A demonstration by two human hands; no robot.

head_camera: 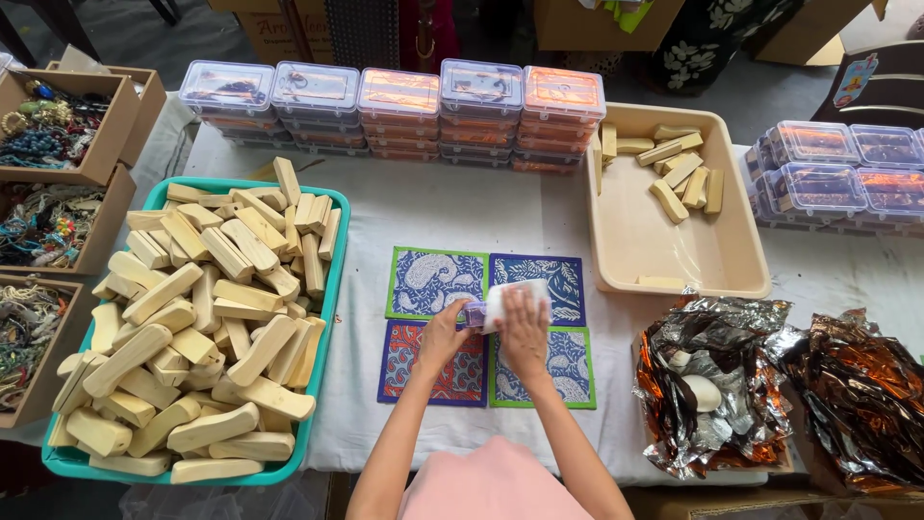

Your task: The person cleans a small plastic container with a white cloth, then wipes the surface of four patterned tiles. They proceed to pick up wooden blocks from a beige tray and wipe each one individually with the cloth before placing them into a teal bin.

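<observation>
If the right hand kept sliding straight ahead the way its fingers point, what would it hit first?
Probably the stacked clear lidded boxes at the table's far edge; beyond the right hand lie only flat patterned tiles and bare white cloth.

White-clothed table (500, 207): teal tray (332, 289), beige tray (674, 270), four patterned mats (428, 279), stacked clear boxes (395, 106), foil wrappers (731, 385).

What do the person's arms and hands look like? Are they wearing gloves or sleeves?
No gloves and no sleeves. The left hand and right hand are both bare, and both forearms are uncovered up to the picture's bottom edge. I can't make out any rings, watch or bracelets. A pink garment shows between the arms.
</observation>
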